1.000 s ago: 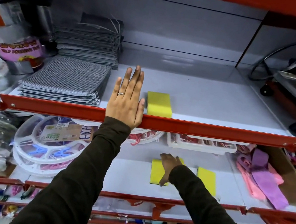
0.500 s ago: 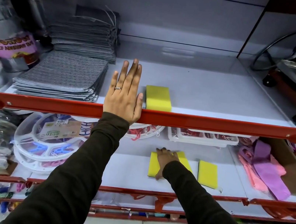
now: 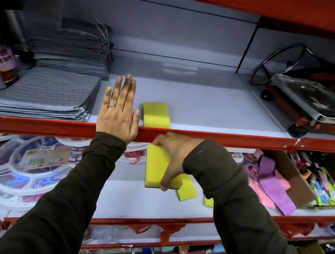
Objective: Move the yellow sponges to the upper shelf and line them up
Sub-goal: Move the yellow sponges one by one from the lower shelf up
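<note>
One yellow sponge [image 3: 156, 114] lies on the upper shelf [image 3: 209, 109], near its red front rail. My left hand [image 3: 119, 111] rests flat and open on that shelf just left of it, palm down, holding nothing. My right hand [image 3: 174, 154] grips a second yellow sponge [image 3: 156, 166] and holds it in the air just below the red rail, above the lower shelf [image 3: 139, 201]. Under it a third yellow sponge [image 3: 187, 190] lies on the lower shelf. A corner of another yellow sponge [image 3: 208, 202] shows beside my right sleeve.
Stacks of grey mats [image 3: 59, 85] fill the upper shelf's left side. A small red trolley [image 3: 318, 109] sits at its right. Round plastic hangers with pegs [image 3: 24, 165] occupy the lower shelf's left, pink and purple cloths [image 3: 271, 187] its right.
My right hand has closed on a sponge on the lower shelf and lifted it up to just under the upper shelf's rail. My left hand has stayed flat on the upper shelf.
</note>
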The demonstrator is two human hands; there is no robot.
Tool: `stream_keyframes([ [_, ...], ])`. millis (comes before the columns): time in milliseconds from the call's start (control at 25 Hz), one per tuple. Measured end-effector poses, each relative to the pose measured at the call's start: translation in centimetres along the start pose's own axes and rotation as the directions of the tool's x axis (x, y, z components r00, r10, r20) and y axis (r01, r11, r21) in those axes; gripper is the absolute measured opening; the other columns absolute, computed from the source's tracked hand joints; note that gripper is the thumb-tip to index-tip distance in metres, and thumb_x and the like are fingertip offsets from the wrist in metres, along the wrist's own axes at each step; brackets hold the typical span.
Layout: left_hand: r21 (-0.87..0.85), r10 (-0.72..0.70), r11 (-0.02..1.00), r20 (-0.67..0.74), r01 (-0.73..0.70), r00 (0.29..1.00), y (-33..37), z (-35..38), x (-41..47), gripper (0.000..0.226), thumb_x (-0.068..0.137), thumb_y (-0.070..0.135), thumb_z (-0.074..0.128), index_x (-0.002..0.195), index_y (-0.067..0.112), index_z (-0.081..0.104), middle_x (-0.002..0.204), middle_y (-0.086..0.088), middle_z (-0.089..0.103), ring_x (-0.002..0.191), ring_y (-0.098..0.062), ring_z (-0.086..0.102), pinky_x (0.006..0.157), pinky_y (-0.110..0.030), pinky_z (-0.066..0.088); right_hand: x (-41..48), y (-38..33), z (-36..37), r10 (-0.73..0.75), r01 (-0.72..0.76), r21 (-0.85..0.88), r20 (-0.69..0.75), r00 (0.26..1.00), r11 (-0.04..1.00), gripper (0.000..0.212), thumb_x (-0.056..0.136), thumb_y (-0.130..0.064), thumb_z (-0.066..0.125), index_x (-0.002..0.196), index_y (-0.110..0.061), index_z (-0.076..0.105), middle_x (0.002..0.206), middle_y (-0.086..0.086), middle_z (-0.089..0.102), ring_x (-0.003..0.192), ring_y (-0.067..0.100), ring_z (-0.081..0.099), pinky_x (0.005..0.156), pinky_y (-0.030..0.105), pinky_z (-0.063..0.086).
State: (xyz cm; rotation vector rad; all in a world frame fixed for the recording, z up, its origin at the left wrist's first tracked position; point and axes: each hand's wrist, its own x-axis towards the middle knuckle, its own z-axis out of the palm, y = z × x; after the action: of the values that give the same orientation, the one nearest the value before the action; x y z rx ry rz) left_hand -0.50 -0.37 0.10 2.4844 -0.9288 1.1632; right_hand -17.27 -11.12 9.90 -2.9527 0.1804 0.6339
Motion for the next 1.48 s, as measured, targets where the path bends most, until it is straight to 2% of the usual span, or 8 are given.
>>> stream_keyframes([
  [280, -0.009, -0.004, 1.0, -0.003, 0.004, 1.0, -0.1, 0.0, 0.0, 0.072, 0.094, 0.031, 0.033, 0.158, 0.001, 0.017, 0.167, -0.015, 0.015, 0.154, -0.024, -0.002, 0.126, -0.04, -0.007, 0.9, 4.2, -7.0, 0.123, -0.132, -0.028, -0.223, 0.967, 0.991, 0.11, 0.059, -0.038, 0.089, 0.149, -0.02, 0.029, 0.144, 0.007, 0.041, 0.131, 0.027, 0.046, 0.106, 0.035, 0.043],
  [480, -0.024, -0.011, 1.0, -0.022, 0.01, 1.0, -0.2, 0.0, 0.1, 0.074, 0.092, 0.032, 0.035, 0.158, 0.001, 0.019, 0.167, -0.015, 0.016, 0.155, -0.026, 0.003, 0.126, -0.041, -0.006, 6.1, 8.0, -8.0, 0.232, -0.246, -0.088, -0.147, 0.962, 0.965, 0.109, 0.067, -0.034, 0.085, 0.154, -0.016, 0.021, 0.158, 0.007, 0.03, 0.141, 0.027, 0.038, 0.11, 0.034, 0.039],
  [680, -0.024, -0.007, 1.0, -0.031, 0.007, 0.999, -0.3, 0.1, 0.1, 0.075, 0.092, 0.033, 0.036, 0.158, 0.002, 0.019, 0.166, -0.015, 0.017, 0.155, -0.026, 0.003, 0.126, -0.041, -0.006, 9.0, 8.6, -6.8, 0.2, -0.203, -0.091, -0.037, 0.979, 0.975, 0.099, 0.072, -0.029, 0.08, 0.152, -0.022, 0.023, 0.158, 0.002, 0.031, 0.138, 0.025, 0.042, 0.102, 0.03, 0.041],
  [920, -0.026, -0.002, 1.0, -0.011, 0.002, 1.0, -0.2, -0.1, 0.1, 0.075, 0.092, 0.033, 0.036, 0.158, 0.002, 0.019, 0.166, -0.015, 0.016, 0.155, -0.027, 0.003, 0.126, -0.04, -0.007, 8.7, 8.4, -6.5, 0.176, -0.177, -0.014, -0.086, 0.981, 0.984, 0.101, 0.069, -0.028, 0.083, 0.151, -0.026, 0.024, 0.157, 0.002, 0.034, 0.137, 0.026, 0.043, 0.107, 0.036, 0.043],
  [1040, -0.015, -0.001, 1.0, -0.002, 0.001, 1.0, -0.1, -0.2, 0.1, 0.074, 0.093, 0.033, 0.034, 0.158, 0.001, 0.018, 0.166, -0.016, 0.016, 0.154, -0.026, 0.003, 0.126, -0.04, -0.008, 6.7, 8.7, -6.2, 0.185, -0.175, 0.067, -0.209, 0.96, 0.982, 0.103, 0.064, -0.028, 0.088, 0.149, -0.025, 0.03, 0.153, 0.007, 0.038, 0.136, 0.028, 0.043, 0.109, 0.039, 0.042],
  [1200, -0.006, -0.008, 1.0, -0.001, 0.008, 1.0, -0.1, -0.1, -0.1, 0.073, 0.095, 0.033, 0.033, 0.158, 0.001, 0.017, 0.166, -0.017, 0.016, 0.154, -0.025, 0.002, 0.125, -0.038, -0.01, 1.7, 8.0, -5.1, 0.132, -0.043, 0.23, -0.385, 0.914, 0.972, 0.073, 0.063, -0.022, 0.089, 0.127, -0.023, 0.054, 0.122, 0.002, 0.058, 0.101, 0.022, 0.06, 0.078, 0.028, 0.048],
  [1320, -0.001, -0.012, 1.0, -0.003, 0.012, 1.0, 0.0, 0.1, -0.1, 0.072, 0.096, 0.032, 0.032, 0.158, 0.001, 0.015, 0.166, -0.017, 0.016, 0.154, -0.028, 0.006, 0.125, -0.037, -0.011, 0.5, 6.9, -1.4, 0.07, 0.006, 0.312, -0.232, 0.97, 0.95, 0.06, 0.063, -0.017, 0.088, 0.116, -0.021, 0.061, 0.1, -0.006, 0.063, 0.075, 0.01, 0.061, 0.059, 0.013, 0.045],
  [1480, -0.003, -0.022, 1.0, -0.021, 0.022, 1.0, 0.1, 0.1, -0.1, 0.072, 0.095, 0.032, 0.033, 0.158, 0.001, 0.016, 0.166, -0.017, 0.015, 0.154, -0.026, 0.004, 0.126, -0.039, -0.007, 6.1, 8.3, 6.5, 0.164, -0.192, 0.187, 0.159, 0.974, 0.963, 0.085, 0.066, -0.017, 0.087, 0.141, -0.015, 0.047, 0.141, 0.005, 0.054, 0.121, 0.024, 0.058, 0.1, 0.032, 0.049],
])
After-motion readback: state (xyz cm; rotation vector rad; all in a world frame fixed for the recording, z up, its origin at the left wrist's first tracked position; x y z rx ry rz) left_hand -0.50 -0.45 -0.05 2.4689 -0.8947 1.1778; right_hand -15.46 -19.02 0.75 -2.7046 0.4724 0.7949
